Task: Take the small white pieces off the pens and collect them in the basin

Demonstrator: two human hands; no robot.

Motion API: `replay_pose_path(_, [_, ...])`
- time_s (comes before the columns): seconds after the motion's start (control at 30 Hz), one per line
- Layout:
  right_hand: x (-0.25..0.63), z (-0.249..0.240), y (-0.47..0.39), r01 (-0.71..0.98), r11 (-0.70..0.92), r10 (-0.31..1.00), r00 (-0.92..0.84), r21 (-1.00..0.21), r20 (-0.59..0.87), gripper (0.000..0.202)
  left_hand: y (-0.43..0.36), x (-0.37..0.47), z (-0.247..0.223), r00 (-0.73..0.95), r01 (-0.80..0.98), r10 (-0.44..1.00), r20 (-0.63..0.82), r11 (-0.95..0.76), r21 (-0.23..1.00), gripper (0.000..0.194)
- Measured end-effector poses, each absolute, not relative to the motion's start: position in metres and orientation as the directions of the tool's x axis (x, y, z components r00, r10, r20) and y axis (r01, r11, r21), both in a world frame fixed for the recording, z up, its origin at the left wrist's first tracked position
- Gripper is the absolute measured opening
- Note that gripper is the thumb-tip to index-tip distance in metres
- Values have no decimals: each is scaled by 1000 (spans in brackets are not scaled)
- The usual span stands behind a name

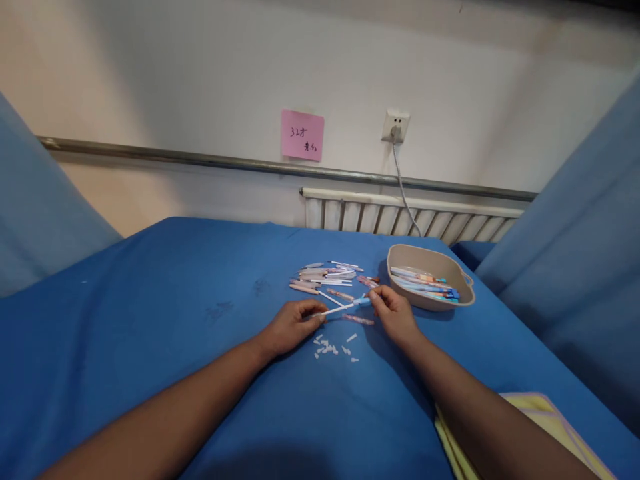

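Observation:
In front of me, my left hand (297, 321) pinches the near-left end of a slim white pen refill (337, 309). The fingers of my right hand (393, 311) are closed on a light-blue pen barrel (362, 302) in line with the refill's other end. Whether the two pieces are joined I cannot tell. Beyond my hands lies a pile of pen barrels and white refills (327, 275). A patterned pen barrel (359, 320) rests just below the held pieces. Small white tips or caps (327, 347) are scattered on the blue sheet nearer to me.
A beige plastic basket (431, 255) holding several pens (425, 285) stands right of my right hand. Blue sheeting (175, 293) covers the surface. A yellow cloth (533, 403) lies under my right forearm. At the back are a radiator (367, 217), a metal rail and a plugged-in cable.

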State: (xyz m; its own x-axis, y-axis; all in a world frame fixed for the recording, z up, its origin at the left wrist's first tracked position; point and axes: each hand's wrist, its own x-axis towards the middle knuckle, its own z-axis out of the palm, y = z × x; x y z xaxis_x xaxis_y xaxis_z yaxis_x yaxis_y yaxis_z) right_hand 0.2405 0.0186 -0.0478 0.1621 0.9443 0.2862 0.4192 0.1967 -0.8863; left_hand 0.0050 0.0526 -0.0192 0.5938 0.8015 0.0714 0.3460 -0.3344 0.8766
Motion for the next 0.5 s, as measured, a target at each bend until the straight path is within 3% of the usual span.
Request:
replay_pose_path(0.2, [241,-42,16,516,263,924,109,-815,367,22,54,3,-23,597,392,792,127,-425,816,20])
replay_pose_path(0.5, [242,-51,24,297,180,966,127,-938,226,29,46,5,-18,599,367,781,176,-463,807,20])
